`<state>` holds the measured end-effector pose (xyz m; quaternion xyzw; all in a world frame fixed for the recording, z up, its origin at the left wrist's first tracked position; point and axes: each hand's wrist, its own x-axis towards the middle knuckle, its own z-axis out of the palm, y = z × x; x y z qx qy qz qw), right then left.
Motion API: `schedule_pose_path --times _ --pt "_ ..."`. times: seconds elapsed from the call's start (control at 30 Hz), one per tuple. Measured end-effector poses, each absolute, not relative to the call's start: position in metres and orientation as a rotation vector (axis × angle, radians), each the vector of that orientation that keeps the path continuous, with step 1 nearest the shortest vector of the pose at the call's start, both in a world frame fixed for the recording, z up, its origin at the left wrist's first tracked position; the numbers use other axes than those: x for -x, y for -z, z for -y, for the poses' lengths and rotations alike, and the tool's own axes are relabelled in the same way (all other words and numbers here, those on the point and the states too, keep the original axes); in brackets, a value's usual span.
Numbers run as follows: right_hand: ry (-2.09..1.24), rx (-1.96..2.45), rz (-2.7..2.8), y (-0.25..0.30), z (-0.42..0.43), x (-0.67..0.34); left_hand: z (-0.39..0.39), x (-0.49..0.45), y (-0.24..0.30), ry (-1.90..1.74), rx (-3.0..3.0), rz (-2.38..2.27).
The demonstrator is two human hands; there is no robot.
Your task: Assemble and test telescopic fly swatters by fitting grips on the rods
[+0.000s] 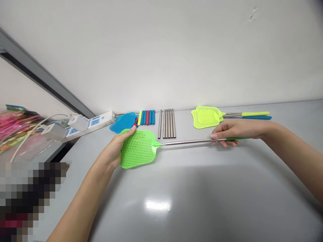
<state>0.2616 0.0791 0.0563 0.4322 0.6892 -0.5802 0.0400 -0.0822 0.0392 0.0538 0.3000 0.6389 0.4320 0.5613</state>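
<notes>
A green fly swatter [139, 149] with a perforated paddle and a thin metal rod [186, 142] is held level above the table. My left hand [119, 146] grips the far left edge of the paddle, thumb on its top face. Around the rod, close to the green handle [238, 138], my right hand [228, 132] is closed; part of the handle is hidden by the hand. Behind the paddle lie blue swatter heads [123, 122], several coloured handle grips [146, 117] in a row, and several metal rods [169, 124] side by side.
Yellow swatter heads [207, 117] with a yellow handle [256, 114] and a blue handle [259, 118] lie near the wall on the right. A white power strip [101, 119] with plugged-in chargers [78, 122] sits at the left edge. Plastic-wrapped colourful items [22, 129] are farther left.
</notes>
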Motion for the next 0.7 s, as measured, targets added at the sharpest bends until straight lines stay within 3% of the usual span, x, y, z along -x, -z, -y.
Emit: schedule_pose_path --times 0.7 --pt "1.986 -1.163 -1.934 -0.036 -0.087 -0.272 -0.033 0.057 -0.027 -1.052 -0.655 -1.548"
